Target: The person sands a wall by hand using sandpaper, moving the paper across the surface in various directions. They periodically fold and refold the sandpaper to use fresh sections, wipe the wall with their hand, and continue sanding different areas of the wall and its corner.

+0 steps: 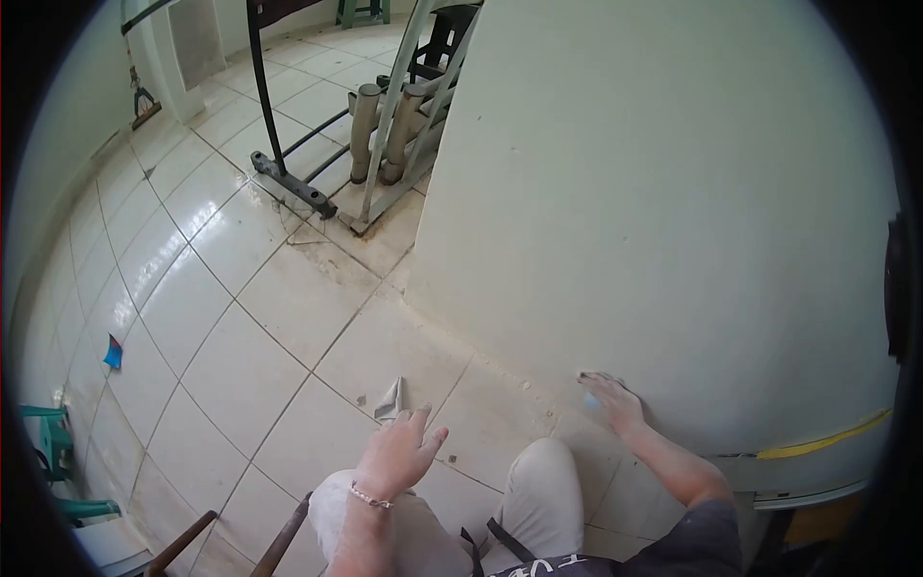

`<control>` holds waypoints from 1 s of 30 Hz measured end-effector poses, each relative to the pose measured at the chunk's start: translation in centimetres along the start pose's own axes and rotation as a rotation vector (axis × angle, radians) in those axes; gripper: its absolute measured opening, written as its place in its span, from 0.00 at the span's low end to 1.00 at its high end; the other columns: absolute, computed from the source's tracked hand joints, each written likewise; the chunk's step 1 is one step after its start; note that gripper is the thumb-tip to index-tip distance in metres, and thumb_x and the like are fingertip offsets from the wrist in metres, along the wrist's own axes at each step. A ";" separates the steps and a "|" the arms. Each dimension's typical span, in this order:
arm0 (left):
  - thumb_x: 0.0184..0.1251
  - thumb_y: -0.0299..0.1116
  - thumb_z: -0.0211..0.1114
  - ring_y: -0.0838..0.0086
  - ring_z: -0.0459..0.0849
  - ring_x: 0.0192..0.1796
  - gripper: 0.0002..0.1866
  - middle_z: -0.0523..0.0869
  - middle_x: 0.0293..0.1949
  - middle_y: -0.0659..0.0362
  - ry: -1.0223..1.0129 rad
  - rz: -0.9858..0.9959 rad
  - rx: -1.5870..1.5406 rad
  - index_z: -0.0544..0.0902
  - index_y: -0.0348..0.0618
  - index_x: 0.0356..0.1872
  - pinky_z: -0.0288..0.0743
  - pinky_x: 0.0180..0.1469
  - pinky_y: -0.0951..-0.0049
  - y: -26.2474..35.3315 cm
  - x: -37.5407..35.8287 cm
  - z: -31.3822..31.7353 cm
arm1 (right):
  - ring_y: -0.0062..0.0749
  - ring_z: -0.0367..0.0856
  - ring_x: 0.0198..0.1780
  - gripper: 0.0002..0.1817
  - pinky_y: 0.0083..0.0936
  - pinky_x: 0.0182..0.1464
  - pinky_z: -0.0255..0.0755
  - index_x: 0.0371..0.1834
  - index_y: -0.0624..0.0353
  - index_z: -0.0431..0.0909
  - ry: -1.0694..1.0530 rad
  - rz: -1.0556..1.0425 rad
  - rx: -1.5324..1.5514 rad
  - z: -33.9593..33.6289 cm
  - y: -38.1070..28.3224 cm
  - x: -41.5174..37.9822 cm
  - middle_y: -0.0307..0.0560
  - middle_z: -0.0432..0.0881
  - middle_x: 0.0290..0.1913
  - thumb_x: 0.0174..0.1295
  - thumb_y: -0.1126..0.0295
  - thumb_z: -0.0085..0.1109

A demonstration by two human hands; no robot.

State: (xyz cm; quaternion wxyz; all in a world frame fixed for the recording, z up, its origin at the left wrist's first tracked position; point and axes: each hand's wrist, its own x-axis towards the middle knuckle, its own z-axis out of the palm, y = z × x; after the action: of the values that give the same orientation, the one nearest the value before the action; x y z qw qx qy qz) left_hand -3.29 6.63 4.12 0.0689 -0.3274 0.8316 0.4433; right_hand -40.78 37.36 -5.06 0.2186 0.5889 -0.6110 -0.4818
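Observation:
My left hand [396, 452], with a bracelet at the wrist, reaches out over the tiled floor in front of my knees. From its fingers a grey-white, folded-looking triangular piece [391, 398] sticks out with its point away from me. The thumb stands apart to the right. Low on the pale wall [654, 221], near where it meets the floor, my right hand [616, 404] lies with its fingers stretched flat against the surface. A small light-blue patch [590, 399] shows beside those fingers, and the fingertips look dark.
Metal frames and pipe-like posts [363, 135] stand past the wall's left edge. A blue scrap [113, 352] lies on the floor at left, above a green stool [56, 442]. Brown bars [281, 539] are close by my left knee. A yellow strip [822, 438] runs along the lower right.

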 end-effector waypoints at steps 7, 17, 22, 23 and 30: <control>0.79 0.54 0.53 0.46 0.83 0.60 0.31 0.84 0.55 0.41 -0.023 0.022 0.016 0.72 0.40 0.71 0.76 0.62 0.51 -1.1 0.6 0.1 | 0.30 0.38 0.86 0.48 0.44 0.84 0.24 0.87 0.23 0.38 0.161 0.274 -0.174 1.7 -3.4 3.8 0.15 0.37 0.87 0.67 0.67 0.49; 0.80 0.56 0.51 0.47 0.82 0.63 0.33 0.83 0.60 0.41 -0.078 -0.087 0.083 0.72 0.39 0.71 0.77 0.64 0.50 0.9 0.9 0.9 | 0.63 0.34 0.85 0.44 0.61 0.81 0.27 0.85 0.16 0.43 0.326 0.658 0.036 -2.8 -8.7 15.3 0.19 0.34 0.89 0.70 0.67 0.48; 0.79 0.54 0.54 0.46 0.81 0.65 0.32 0.83 0.61 0.41 -0.055 -0.094 0.182 0.71 0.38 0.71 0.75 0.65 0.51 0.1 2.5 2.0 | 0.60 0.60 0.78 0.39 0.52 0.76 0.58 0.86 0.40 0.46 0.382 0.577 1.161 -10.5 -6.5 11.7 0.38 0.48 0.87 0.73 0.73 0.48; 0.77 0.54 0.57 0.46 0.80 0.65 0.34 0.83 0.61 0.41 -0.053 -0.078 0.216 0.70 0.37 0.72 0.75 0.66 0.51 -0.1 2.9 2.6 | 0.57 0.67 0.75 0.36 0.47 0.72 0.66 0.84 0.48 0.49 0.527 0.664 1.503 -12.8 -6.7 10.7 0.45 0.54 0.85 0.74 0.74 0.48; 0.66 0.48 0.74 0.51 0.84 0.61 0.49 0.84 0.59 0.41 0.267 0.171 0.079 0.60 0.26 0.77 0.78 0.63 0.61 4.6 3.8 5.8 | 0.41 0.85 0.59 0.11 0.35 0.58 0.83 0.61 0.56 0.69 0.301 1.092 3.561 -21.7 -6.0 6.9 0.53 0.81 0.66 0.79 0.71 0.47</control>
State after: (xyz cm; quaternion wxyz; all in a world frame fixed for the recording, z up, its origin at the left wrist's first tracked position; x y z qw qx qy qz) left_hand -10.06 11.16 2.34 -0.0675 -0.3084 0.8749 0.3673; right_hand -21.07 24.65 -2.64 0.4191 0.1071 0.4075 -0.8043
